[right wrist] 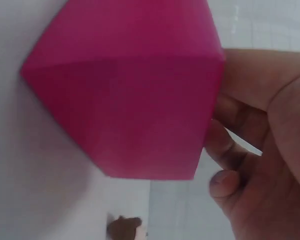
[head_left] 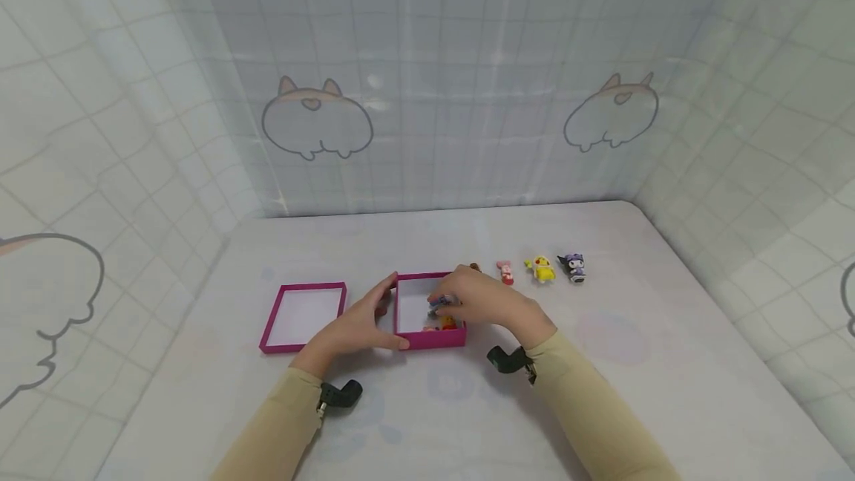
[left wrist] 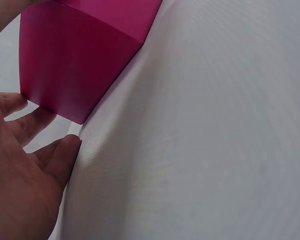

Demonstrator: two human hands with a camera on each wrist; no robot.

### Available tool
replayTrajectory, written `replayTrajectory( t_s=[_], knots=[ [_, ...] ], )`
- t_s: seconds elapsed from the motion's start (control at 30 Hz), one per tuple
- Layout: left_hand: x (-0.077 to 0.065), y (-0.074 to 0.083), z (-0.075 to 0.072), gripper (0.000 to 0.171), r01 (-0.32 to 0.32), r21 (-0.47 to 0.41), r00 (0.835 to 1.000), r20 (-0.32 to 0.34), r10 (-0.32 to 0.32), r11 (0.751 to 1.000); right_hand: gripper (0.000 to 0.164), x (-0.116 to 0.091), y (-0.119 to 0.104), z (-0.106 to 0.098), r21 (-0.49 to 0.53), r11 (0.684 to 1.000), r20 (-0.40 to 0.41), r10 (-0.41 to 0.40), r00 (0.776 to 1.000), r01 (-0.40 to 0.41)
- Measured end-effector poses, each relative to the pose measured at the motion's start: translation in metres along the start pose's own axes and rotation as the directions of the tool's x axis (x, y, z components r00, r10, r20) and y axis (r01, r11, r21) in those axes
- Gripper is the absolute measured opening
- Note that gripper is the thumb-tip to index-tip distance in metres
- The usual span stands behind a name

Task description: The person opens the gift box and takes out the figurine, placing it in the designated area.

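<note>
Your pink box [head_left: 434,340] sits flat on the table, between your hands, with its top open. It looks light and stiff, like thick card, so it might slide or dent if you squeeze hard; the side walls near the corners look like the best place to hold. Your left hand [head_left: 350,329] grips its left side, thumb at the front and fingers spread apart at the back corner. Your right hand [head_left: 487,295] reaches over the right wall with bent fingers by a small blue toy [head_left: 441,302], but I cannot tell if they pinch it. The toys look hard, light and a bit slippery, so their fat middles should be easiest to hold. A yellow toy [head_left: 540,269], a pink and red toy [head_left: 505,272] and a purple toy [head_left: 573,267] lie to the right, and a pink-edged lid [head_left: 313,286] lies to the left. The table [head_left: 654,377] is pale and smooth, and the walls [head_left: 454,36] around it have square lines and funny animal bottoms
</note>
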State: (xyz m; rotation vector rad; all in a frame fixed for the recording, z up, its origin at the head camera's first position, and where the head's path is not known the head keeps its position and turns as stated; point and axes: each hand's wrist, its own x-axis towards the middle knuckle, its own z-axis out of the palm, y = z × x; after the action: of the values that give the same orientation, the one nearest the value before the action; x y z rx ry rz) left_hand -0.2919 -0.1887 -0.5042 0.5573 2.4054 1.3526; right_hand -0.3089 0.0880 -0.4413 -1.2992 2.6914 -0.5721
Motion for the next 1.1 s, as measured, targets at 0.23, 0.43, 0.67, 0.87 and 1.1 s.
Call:
replayTrajectory(
  t_s=[0.23,0.43,0.67,0.87,1.1],
  knots=[
    [-0.002,0.001,0.0,0.127,-0.017,-0.005,1.0,-0.004,0.017,1.0,0.024,0.016,-0.008,0.002,-0.041,0.998,0.131,-0.049,0.99,0.054],
    [-0.002,0.003,0.001,0.124,-0.038,0.0,0.999,0.008,0.038,0.999,0.023,0.024,-0.013,0.004,-0.042,0.996,0.222,-0.061,0.973,0.072],
    [-0.002,0.002,0.002,0.123,-0.037,-0.005,0.999,0.008,0.037,0.999,0.018,0.032,-0.017,0.009,-0.101,0.988,0.267,-0.085,0.96,0.115],
    [-0.002,0.001,0.001,0.124,-0.044,-0.008,0.999,0.007,0.044,0.999,0.012,0.035,-0.017,0.01,-0.088,0.988,0.261,-0.1,0.96,0.126],
    [-0.001,0.0,0.001,0.123,-0.045,-0.01,0.999,0.005,0.045,0.999,0.011,0.036,-0.017,0.012,-0.088,0.99,0.267,-0.08,0.96,0.107]
  ],
)
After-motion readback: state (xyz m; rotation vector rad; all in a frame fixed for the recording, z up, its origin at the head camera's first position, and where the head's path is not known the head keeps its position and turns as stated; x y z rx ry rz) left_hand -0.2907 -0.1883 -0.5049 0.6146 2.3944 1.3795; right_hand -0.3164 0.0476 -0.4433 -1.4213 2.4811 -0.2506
